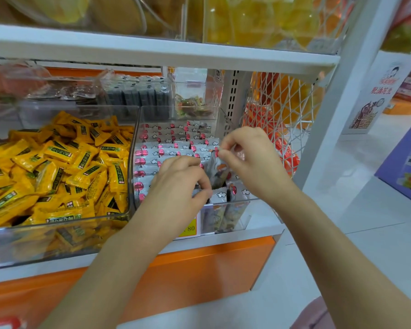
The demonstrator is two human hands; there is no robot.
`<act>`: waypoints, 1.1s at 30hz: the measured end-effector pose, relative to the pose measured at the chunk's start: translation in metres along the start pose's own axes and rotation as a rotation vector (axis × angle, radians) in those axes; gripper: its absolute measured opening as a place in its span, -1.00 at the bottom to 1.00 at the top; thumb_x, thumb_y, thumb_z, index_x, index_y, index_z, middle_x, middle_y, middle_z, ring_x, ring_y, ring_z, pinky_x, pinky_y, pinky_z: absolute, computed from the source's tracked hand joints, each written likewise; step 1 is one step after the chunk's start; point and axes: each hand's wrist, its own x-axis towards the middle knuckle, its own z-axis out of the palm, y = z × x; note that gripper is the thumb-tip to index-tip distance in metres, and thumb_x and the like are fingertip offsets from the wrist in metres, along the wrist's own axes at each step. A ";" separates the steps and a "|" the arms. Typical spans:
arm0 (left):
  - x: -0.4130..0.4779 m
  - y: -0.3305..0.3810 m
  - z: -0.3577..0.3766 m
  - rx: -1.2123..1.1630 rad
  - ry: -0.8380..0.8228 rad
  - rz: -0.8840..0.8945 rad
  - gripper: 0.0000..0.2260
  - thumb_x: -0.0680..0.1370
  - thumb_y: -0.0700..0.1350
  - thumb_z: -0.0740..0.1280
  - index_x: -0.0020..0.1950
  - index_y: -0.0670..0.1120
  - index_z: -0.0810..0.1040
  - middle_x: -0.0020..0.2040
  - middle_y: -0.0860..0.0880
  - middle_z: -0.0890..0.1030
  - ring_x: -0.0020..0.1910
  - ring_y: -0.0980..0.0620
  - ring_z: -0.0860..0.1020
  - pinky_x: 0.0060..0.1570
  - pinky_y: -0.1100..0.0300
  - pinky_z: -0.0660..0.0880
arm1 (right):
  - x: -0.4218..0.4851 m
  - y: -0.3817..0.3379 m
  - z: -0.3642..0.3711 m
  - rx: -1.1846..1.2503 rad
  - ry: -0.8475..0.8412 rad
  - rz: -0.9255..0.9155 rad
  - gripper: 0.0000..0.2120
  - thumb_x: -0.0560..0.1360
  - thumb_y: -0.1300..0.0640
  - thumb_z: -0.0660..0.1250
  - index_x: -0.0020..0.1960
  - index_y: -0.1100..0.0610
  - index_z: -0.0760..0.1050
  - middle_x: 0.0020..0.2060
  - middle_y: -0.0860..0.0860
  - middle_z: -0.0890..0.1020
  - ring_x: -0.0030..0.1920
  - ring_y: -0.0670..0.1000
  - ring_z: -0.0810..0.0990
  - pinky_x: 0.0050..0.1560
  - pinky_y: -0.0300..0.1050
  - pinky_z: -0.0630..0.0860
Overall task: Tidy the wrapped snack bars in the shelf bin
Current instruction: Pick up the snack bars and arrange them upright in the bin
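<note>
A clear plastic shelf bin (133,148) holds rows of white wrapped snack bars (152,153) with red and cloud prints, standing on edge. My right hand (249,160) pinches the top edge of one bar (220,170) that is lifted and tilted above the front right of the bin. My left hand (178,184) reaches into the front of the bin, its thumb and fingers curled round the tops of the front bars (220,194). Bars under my hands are hidden.
A neighbouring clear bin of loose yellow wrapped candies (57,167) stands to the left. Behind are trays of dark packets (138,93) and a small clear box of mixed sweets (195,103). A white wire mesh panel (280,115) closes the shelf's right side. The white upper shelf (152,53) overhangs.
</note>
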 end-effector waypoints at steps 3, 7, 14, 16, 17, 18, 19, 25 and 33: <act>0.001 0.002 0.003 0.001 0.033 0.018 -0.91 0.52 -0.10 0.31 -0.18 0.01 0.54 0.35 0.09 0.36 0.30 0.22 0.10 0.19 0.27 0.06 | 0.000 0.000 -0.005 0.095 0.119 0.038 -0.84 0.50 0.20 0.30 -0.24 0.05 0.42 -0.30 -0.20 0.43 -0.13 0.00 0.45 -0.08 -0.15 0.33; 0.001 0.004 0.001 0.012 0.056 0.061 -0.91 0.50 -0.11 0.32 -0.20 0.00 0.55 0.33 0.09 0.38 0.30 0.21 0.11 0.21 0.25 0.07 | -0.003 0.001 -0.009 0.178 0.193 0.055 -0.86 0.50 0.22 0.29 -0.19 0.06 0.40 -0.27 -0.19 0.42 -0.16 -0.03 0.42 -0.13 -0.22 0.31; 0.001 0.004 0.003 0.012 0.000 0.041 -0.92 0.51 -0.08 0.32 -0.19 0.05 0.52 0.30 0.10 0.39 0.28 0.22 0.13 0.17 0.30 0.05 | -0.005 0.000 -0.008 0.212 0.148 0.088 -0.91 0.52 0.23 0.27 -0.16 0.12 0.42 -0.27 -0.13 0.46 -0.18 -0.07 0.43 -0.18 -0.34 0.32; 0.001 0.003 0.000 0.001 0.001 0.029 -0.91 0.50 -0.07 0.32 -0.20 0.09 0.51 0.27 0.13 0.39 0.24 0.26 0.13 0.10 0.37 0.00 | -0.005 0.000 -0.010 0.245 0.172 0.094 -0.90 0.53 0.24 0.26 -0.16 0.11 0.42 -0.26 -0.11 0.46 -0.20 -0.07 0.44 -0.19 -0.33 0.34; 0.001 0.002 -0.001 -0.002 0.012 0.020 -0.91 0.50 -0.07 0.32 -0.20 0.10 0.51 0.23 0.15 0.38 0.23 0.26 0.14 0.07 0.42 -0.01 | -0.005 0.000 -0.011 0.262 0.186 0.102 -0.89 0.53 0.24 0.26 -0.16 0.10 0.41 -0.26 -0.10 0.47 -0.21 -0.09 0.44 -0.20 -0.34 0.35; 0.001 0.001 -0.003 -0.004 0.037 0.012 -0.91 0.50 -0.08 0.31 -0.19 0.09 0.51 0.17 0.17 0.38 0.21 0.26 0.17 0.03 0.48 0.00 | -0.006 0.000 -0.012 0.283 0.201 0.116 -0.87 0.53 0.24 0.26 -0.17 0.08 0.41 -0.26 -0.09 0.47 -0.23 -0.10 0.44 -0.21 -0.36 0.36; 0.002 0.000 -0.004 -0.014 0.075 0.002 -0.93 0.50 -0.09 0.31 -0.16 0.08 0.50 0.12 0.18 0.36 0.18 0.25 0.20 0.00 0.53 0.02 | -0.006 0.000 -0.013 0.311 0.218 0.135 -0.84 0.53 0.23 0.25 -0.19 0.05 0.40 -0.26 -0.10 0.47 -0.25 -0.12 0.43 -0.22 -0.37 0.36; 0.007 -0.001 -0.012 -0.192 0.195 -0.156 -0.63 0.55 0.01 0.24 0.35 0.00 0.37 0.12 0.11 0.42 -0.05 0.23 0.46 -0.10 0.33 0.35 | -0.008 -0.001 -0.018 0.592 0.318 0.294 -0.83 0.55 0.23 0.23 -0.20 0.07 0.42 -0.29 -0.01 0.52 -0.34 -0.13 0.52 -0.24 -0.21 0.53; 0.008 -0.001 -0.020 -0.661 0.198 -0.298 -0.81 0.60 0.02 0.11 0.06 0.02 0.47 -0.30 -0.01 0.58 -0.53 0.23 0.42 -0.48 0.27 0.35 | -0.013 -0.007 -0.011 0.945 0.164 0.418 -0.82 0.58 0.15 0.23 -0.19 0.17 0.45 -0.38 0.07 0.58 -0.43 0.01 0.50 -0.40 -0.16 0.47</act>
